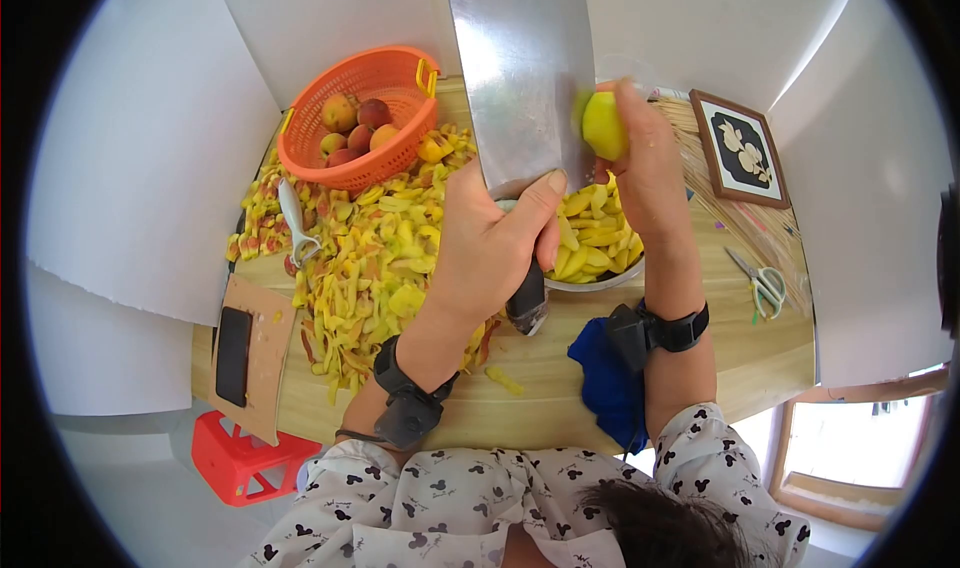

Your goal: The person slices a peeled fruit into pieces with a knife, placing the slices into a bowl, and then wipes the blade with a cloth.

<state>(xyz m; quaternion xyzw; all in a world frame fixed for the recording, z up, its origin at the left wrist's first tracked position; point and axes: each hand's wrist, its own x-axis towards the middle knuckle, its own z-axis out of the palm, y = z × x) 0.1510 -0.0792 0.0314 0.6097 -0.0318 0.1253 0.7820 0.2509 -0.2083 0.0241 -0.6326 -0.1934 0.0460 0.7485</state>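
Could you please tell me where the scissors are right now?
In the head view, the scissors lie on the table, far right, just below the framed picture and right of the right hand.

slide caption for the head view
Left hand holds a cleaver against a peeled fruit in the right hand above a bowl.

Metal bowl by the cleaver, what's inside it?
The metal bowl holds yellow fruit slices. Its left part is hidden behind the left hand and cleaver.
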